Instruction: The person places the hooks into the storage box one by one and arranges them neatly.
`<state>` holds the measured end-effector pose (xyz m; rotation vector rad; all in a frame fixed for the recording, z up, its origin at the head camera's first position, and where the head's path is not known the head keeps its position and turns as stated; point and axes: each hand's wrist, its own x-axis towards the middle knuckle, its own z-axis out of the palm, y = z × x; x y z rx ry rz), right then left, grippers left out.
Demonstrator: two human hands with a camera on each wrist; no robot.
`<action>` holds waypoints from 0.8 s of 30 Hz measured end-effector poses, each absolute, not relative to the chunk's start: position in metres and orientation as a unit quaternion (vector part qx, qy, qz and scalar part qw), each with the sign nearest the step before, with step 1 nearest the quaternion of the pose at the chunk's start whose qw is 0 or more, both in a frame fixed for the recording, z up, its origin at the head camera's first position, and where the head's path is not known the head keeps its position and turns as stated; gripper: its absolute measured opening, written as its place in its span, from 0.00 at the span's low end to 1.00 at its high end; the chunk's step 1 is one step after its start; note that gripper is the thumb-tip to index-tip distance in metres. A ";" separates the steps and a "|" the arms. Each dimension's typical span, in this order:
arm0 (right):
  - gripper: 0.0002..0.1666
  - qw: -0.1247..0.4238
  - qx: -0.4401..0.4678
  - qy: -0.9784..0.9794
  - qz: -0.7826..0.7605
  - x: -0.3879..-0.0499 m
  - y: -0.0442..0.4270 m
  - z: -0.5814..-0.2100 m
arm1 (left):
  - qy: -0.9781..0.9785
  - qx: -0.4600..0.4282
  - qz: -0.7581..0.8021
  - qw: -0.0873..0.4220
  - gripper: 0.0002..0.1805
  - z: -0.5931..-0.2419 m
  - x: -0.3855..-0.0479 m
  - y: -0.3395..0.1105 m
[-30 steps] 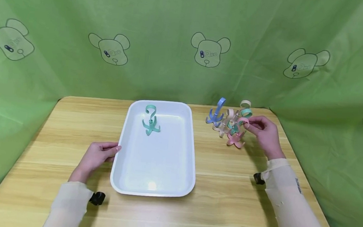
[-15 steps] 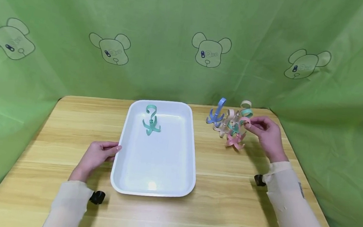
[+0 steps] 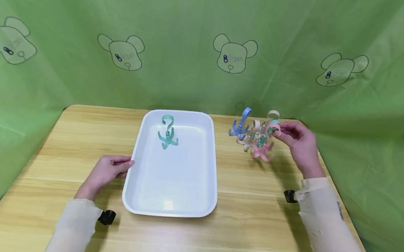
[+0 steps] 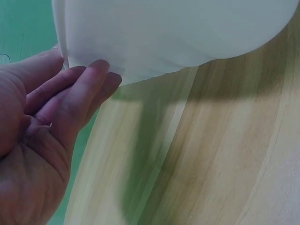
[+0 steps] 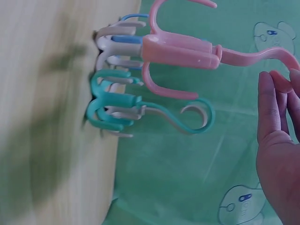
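Note:
My right hand (image 3: 300,147) pinches the curled top of a pink multi-prong hanging hook (image 3: 262,150). In the right wrist view that pink hook (image 5: 180,50) hangs off the table, its prongs apart from the hooks behind it. Around it stand a teal hook (image 5: 115,99), a blue hook (image 3: 239,130) and beige hooks (image 3: 246,142), partly hiding one another. My left hand (image 3: 106,171) pinches the left rim of a white tray (image 3: 137,152), thumb on the rim and fingers against the outer wall (image 4: 154,37). One teal hook (image 3: 167,140) stands inside the tray at its far left.
The wooden table (image 3: 251,226) carries the tray in the middle and the hook cluster at its back right. A green curtain (image 3: 179,60) with printed bear heads closes off the back and sides. Black wrist cameras (image 3: 108,217) sit under both sleeves.
The pink hook has risen a little off the table in my right hand, turning more upright. My left hand and the tray stay as they were.

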<state>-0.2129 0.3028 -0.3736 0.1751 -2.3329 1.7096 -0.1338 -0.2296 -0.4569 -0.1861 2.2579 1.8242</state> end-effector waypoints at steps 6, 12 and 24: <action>0.20 0.120 0.056 -0.821 0.556 -0.210 0.294 -0.361 | 0.770 -0.063 0.624 0.114 0.26 -0.457 -0.134 -0.229; 0.20 0.123 0.061 -0.824 0.550 -0.208 0.281 -0.346 | 0.767 -0.063 0.628 0.115 0.25 -0.457 -0.135 -0.228; 0.18 0.116 0.096 -0.783 0.603 -0.214 0.252 -0.325 | 0.774 -0.053 0.618 0.127 0.26 -0.452 -0.135 -0.230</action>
